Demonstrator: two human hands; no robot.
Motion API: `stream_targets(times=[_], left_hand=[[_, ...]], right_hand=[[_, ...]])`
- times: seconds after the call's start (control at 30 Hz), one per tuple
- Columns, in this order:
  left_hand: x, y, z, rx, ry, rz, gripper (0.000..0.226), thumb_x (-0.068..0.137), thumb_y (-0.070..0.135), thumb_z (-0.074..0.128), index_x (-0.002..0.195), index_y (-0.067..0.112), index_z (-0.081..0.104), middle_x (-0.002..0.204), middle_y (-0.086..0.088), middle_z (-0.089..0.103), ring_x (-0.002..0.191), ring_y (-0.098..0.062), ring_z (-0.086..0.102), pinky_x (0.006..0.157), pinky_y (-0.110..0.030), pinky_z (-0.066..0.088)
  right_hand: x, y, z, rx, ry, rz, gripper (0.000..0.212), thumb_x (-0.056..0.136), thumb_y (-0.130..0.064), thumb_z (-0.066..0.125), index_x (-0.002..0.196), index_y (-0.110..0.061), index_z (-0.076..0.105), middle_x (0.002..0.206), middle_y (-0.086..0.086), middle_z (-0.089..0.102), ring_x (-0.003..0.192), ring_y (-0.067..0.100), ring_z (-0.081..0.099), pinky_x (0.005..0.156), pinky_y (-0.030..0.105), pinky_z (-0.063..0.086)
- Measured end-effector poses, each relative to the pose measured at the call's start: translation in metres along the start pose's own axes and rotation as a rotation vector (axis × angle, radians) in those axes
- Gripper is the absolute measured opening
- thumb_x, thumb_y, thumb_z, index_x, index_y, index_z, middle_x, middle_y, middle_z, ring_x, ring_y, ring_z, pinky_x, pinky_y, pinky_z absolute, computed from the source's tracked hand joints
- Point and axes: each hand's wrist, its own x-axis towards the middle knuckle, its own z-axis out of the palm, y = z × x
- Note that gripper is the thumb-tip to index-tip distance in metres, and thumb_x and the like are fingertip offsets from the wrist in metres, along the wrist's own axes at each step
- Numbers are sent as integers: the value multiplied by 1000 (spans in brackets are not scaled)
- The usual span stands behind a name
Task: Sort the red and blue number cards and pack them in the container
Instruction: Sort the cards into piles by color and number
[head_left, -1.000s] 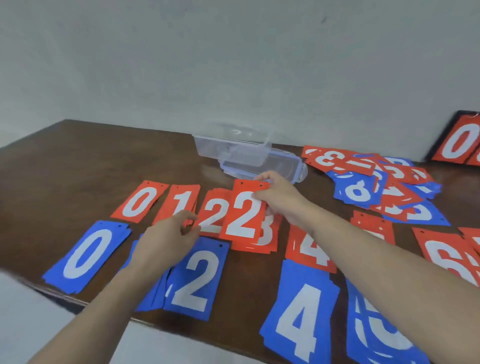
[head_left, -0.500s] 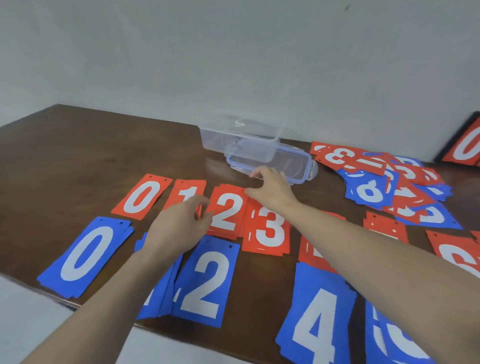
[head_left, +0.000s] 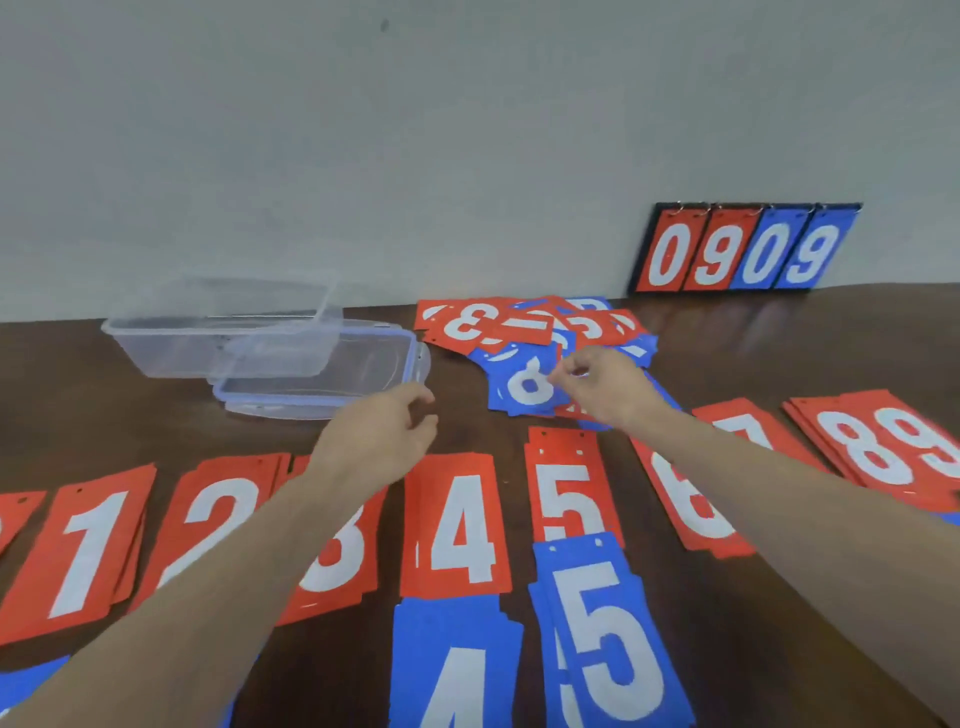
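A flip scoreboard (head_left: 743, 248) leans against the wall. My right hand (head_left: 602, 387) pinches a blue 8 card (head_left: 524, 387) on the unsorted pile; my left hand (head_left: 379, 441) hovers relaxed beside the clear container (head_left: 223, 332) on the table (head_left: 62, 405).

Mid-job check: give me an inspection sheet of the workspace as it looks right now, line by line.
Surface: dark wooden table against a plain wall.
Job's things: red stacks in a row, among them red 1, red 4, red 5; blue 4 and blue 5 nearer the camera. Unsorted pile of red and blue cards, a blue 8 at its front. Clear container holds no cards; its lid lies beside it.
Clutter: scoreboard reading 0909 leans on the wall.
Grippers: left hand hovers, loosely curled, holding nothing; right hand over the blue 8, grasp unclear.
Cables: nothing seen.
Surroundings: bare wall only.
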Motion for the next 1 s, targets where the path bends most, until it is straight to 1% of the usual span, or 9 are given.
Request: stream_targets(times=[0.1,0.23,0.37,0.5,0.57,0.67,0.73,0.9,1.0], left_hand=[[32,18,15,-3,12,39,32,97,32,56,129,28,59,89,6,61,88,-14,59,77,-30,48],[78,28,31,-31,52,22,35,96,27,58,131,25,59,123,1,63,111,-17,58,92,-28,44],[121,29,43,26,55,6,44,95,32,60,138,23,54,141,-4,55,127,-25,52,103,-38,44],[153,28,50,95,47,-24,56,95,46,60,144,22,47,148,-4,49,138,-25,40,110,-42,38],[165,25,53,144,23,-44,62,94,54,57,146,22,43,149,-5,48,138,-27,41,112,-44,38],[174,21,56,199,-29,-76,66,94,60,53,148,25,37,145,-6,54,131,-31,50,108,-46,41],[177,19,58,271,-22,-60,67,94,62,51,149,26,36,143,-7,55,129,-32,52,109,-46,40],[180,13,59,295,-10,-19,69,94,63,51,150,27,34,145,-5,53,128,-30,51,110,-44,37],[181,12,57,292,45,-13,68,92,61,57,148,27,36,141,-5,54,127,-29,50,108,-44,37]], right_hand=[[21,33,-15,-31,7,27,23,101,-24,55,104,-14,76,112,-1,71,103,17,65,90,31,50],[57,57,-19,-11,-23,32,27,103,-26,50,110,-17,75,119,-4,70,106,15,64,91,28,49],[95,64,-11,44,-6,-26,13,94,-29,68,86,-22,75,95,-13,70,92,9,64,79,25,51],[132,55,-1,11,-21,-74,25,95,-37,65,76,-21,72,83,-10,68,82,12,62,71,27,48],[146,48,6,-50,-24,-123,37,99,-42,56,87,-12,74,89,2,71,88,20,65,74,33,50],[160,39,16,-176,-101,-173,47,94,-55,57,130,-25,63,134,-1,62,127,21,51,106,35,42],[165,37,22,-282,-183,-179,63,90,-62,58,145,-31,49,149,-4,50,139,23,39,115,38,32],[169,35,26,-348,-183,-166,71,86,-65,61,148,-36,42,150,0,47,139,24,38,116,46,31],[165,25,25,-334,-116,-169,79,84,-51,71,152,-31,35,143,6,49,134,27,42,111,43,36]])
